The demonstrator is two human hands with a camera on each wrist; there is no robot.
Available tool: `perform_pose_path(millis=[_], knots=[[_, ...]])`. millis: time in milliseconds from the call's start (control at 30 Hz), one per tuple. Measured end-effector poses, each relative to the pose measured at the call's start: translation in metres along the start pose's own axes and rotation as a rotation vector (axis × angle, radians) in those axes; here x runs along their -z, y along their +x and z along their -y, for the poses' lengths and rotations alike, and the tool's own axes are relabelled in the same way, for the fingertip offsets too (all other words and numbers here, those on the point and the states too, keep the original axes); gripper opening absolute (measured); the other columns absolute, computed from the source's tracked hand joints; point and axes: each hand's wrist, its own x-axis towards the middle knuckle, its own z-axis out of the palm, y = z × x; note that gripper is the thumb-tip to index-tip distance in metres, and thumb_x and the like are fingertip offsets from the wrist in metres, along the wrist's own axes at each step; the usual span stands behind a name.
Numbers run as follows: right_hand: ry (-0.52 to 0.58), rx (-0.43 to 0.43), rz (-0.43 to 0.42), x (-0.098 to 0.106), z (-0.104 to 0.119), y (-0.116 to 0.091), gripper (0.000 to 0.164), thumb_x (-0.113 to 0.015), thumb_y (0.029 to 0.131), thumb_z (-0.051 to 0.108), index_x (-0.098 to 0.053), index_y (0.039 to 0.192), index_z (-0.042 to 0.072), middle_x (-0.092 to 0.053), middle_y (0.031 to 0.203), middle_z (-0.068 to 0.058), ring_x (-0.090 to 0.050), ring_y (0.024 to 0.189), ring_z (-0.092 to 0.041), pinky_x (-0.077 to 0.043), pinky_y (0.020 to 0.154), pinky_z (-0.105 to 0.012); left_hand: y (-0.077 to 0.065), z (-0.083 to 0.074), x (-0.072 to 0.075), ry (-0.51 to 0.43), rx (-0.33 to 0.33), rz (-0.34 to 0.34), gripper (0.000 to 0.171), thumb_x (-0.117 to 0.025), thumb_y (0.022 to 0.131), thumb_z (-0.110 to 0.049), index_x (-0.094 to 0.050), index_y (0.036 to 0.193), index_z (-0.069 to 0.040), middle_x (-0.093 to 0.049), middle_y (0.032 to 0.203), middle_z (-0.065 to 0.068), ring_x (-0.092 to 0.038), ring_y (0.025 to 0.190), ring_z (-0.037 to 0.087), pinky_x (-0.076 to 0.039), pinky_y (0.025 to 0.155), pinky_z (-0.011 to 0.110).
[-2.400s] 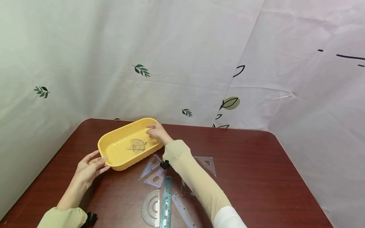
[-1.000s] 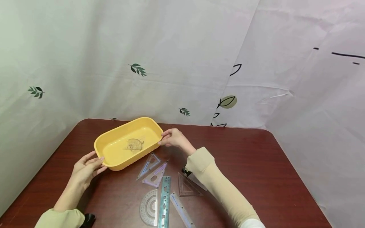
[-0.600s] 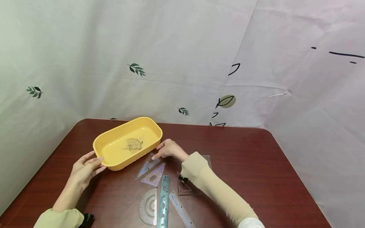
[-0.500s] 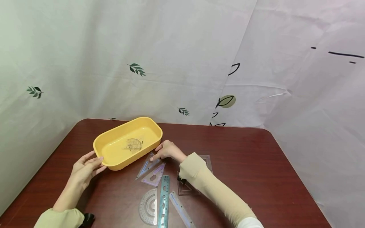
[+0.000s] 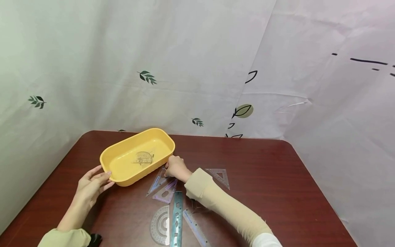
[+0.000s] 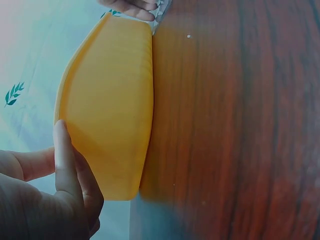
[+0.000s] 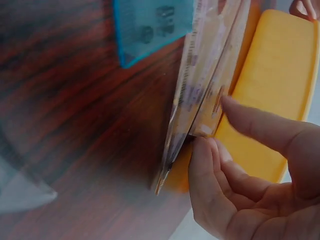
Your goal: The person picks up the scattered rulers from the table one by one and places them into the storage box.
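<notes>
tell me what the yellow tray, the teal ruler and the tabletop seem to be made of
Yellow tray: probably moulded plastic, smooth and semi-gloss, judging by its even colour and rounded, seamless corners.
Teal ruler: likely hard plastic, glossy, since light glares off it.
Tabletop: wood or a wood-look laminate with a sheen; reddish-brown grain shows, but which one can't be told.

The reddish-brown table (image 5: 262,164) (rounded at its far corners) bears a yellow tub (image 5: 126,147), a teal ruler (image 5: 179,219), a clear ruler (image 5: 195,227), a protractor (image 5: 154,226) and several triangles (image 5: 223,181).
</notes>
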Motion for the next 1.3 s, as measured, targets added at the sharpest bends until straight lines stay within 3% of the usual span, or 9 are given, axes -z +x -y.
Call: perform_pose_path(millis=[100,200,300,433,600,700,867,1000,1300], knots=[[-0.018,0.004,-0.001,-0.0004,-0.0002,-0.0010,0.016,-0.084,0.070,0.008,-0.072,0.080,0.008,-0.073,0.086,0.000,-0.068,0.082,-0.019,-0.056,0.061,-0.023,-0.0001,0.0004,0.0007,0.004,0.005,-0.003,0.041,-0.062,0.092,-0.004,-0.038,0.111,-0.032,-0.065,0.077,-0.014,-0.066,0.072,0.001,-0.060,0.066,0.018],[-0.014,-0.007,-0.005,-0.0003,-0.0005,-0.0015,0.016,-0.083,0.070,0.007,-0.067,0.070,0.011,-0.070,0.077,0.002,-0.063,0.070,-0.013,-0.049,0.053,-0.019,0.0005,0.0009,0.0013,0.002,0.002,-0.001,0.041,-0.062,0.092,-0.004,-0.038,0.110,-0.032,-0.065,0.077,-0.014,-0.066,0.072,0.001,-0.060,0.066,0.018],[-0.014,-0.015,-0.012,-0.0015,0.0002,-0.0016,0.033,-0.083,0.073,0.013,-0.055,0.056,0.012,-0.054,0.057,0.004,-0.047,0.052,-0.011,-0.037,0.043,-0.018,0.0012,0.0014,0.0018,-0.007,-0.003,-0.001,0.041,-0.063,0.092,-0.004,-0.038,0.110,-0.031,-0.065,0.077,-0.014,-0.066,0.072,0.002,-0.060,0.066,0.019],[-0.057,-0.005,-0.028,-0.0052,0.0026,-0.0021,0.050,-0.084,0.075,0.022,-0.041,0.051,0.015,-0.037,0.046,0.003,-0.037,0.045,-0.012,-0.031,0.040,-0.021,0.0024,0.0025,0.0025,-0.017,-0.005,-0.003,0.041,-0.063,0.091,-0.004,-0.039,0.110,-0.031,-0.065,0.077,-0.014,-0.066,0.071,0.002,-0.060,0.065,0.019],[-0.116,-0.009,-0.044,-0.0062,0.0037,-0.0019,0.047,-0.085,0.072,0.020,-0.042,0.055,0.016,-0.041,0.050,0.005,-0.044,0.051,-0.013,-0.038,0.044,-0.023,0.0021,0.0031,0.0025,-0.026,-0.004,0.005,0.041,-0.063,0.091,-0.004,-0.038,0.110,-0.031,-0.065,0.077,-0.014,-0.067,0.072,0.002,-0.060,0.066,0.019],[-0.122,-0.033,-0.036,-0.0033,0.0032,-0.0011,0.042,-0.079,0.077,0.016,-0.043,0.056,0.014,-0.043,0.052,0.002,-0.044,0.051,-0.015,-0.037,0.043,-0.024,0.0019,0.0031,0.0025,-0.022,-0.009,0.006,0.041,-0.063,0.091,-0.004,-0.039,0.110,-0.031,-0.065,0.077,-0.014,-0.067,0.072,0.002,-0.060,0.066,0.019],[-0.146,-0.056,-0.041,-0.0003,0.0022,-0.0007,0.029,-0.081,0.075,0.022,-0.056,0.067,0.011,-0.057,0.064,-0.003,-0.053,0.057,-0.017,-0.043,0.045,-0.026,0.0014,0.0027,0.0026,-0.031,-0.017,0.002,0.041,-0.063,0.091,-0.003,-0.039,0.111,-0.030,-0.065,0.076,-0.013,-0.067,0.071,0.003,-0.060,0.065,0.019],[-0.174,-0.052,-0.025,-0.0005,0.0019,-0.0011,0.034,-0.086,0.071,0.032,-0.059,0.071,0.011,-0.062,0.070,-0.003,-0.060,0.063,-0.020,-0.047,0.048,-0.026,0.0007,0.0028,0.0028,-0.041,-0.021,0.005,0.041,-0.063,0.091,-0.003,-0.039,0.112,-0.029,-0.065,0.076,-0.013,-0.067,0.071,0.003,-0.060,0.065,0.019],[-0.265,-0.016,-0.018,-0.0017,0.0042,-0.0049,0.034,-0.079,0.080,0.036,-0.059,0.066,0.012,-0.066,0.071,-0.003,-0.063,0.066,-0.020,-0.049,0.050,-0.027,0.0006,0.0028,0.0026,-0.045,-0.025,0.012,0.041,-0.063,0.091,-0.003,-0.040,0.112,-0.029,-0.066,0.077,-0.013,-0.067,0.070,0.003,-0.060,0.065,0.019]])
